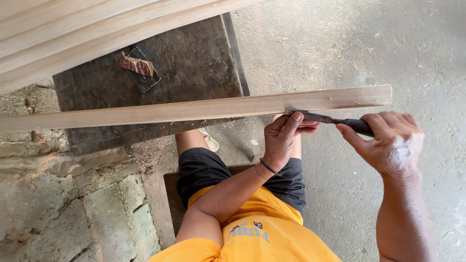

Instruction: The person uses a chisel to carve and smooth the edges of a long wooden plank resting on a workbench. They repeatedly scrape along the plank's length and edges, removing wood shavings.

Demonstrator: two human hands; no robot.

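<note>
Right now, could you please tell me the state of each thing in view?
Wooden slat: lying flat across the dark workbench, one end overhanging.
Chisel: blade tip against the slat's near edge.
Left hand: fingers pinching the blade.
Right hand: closed on the handle.
Sandpaper piece: curled, lying on the workbench.

Folded sandpaper (pixel 137 64) on dark pad (pixel 145 80) atop dark wooden bench (pixel 194 63); pale planks (pixel 73 34) above; sandal (pixel 209 140), probably.
</note>
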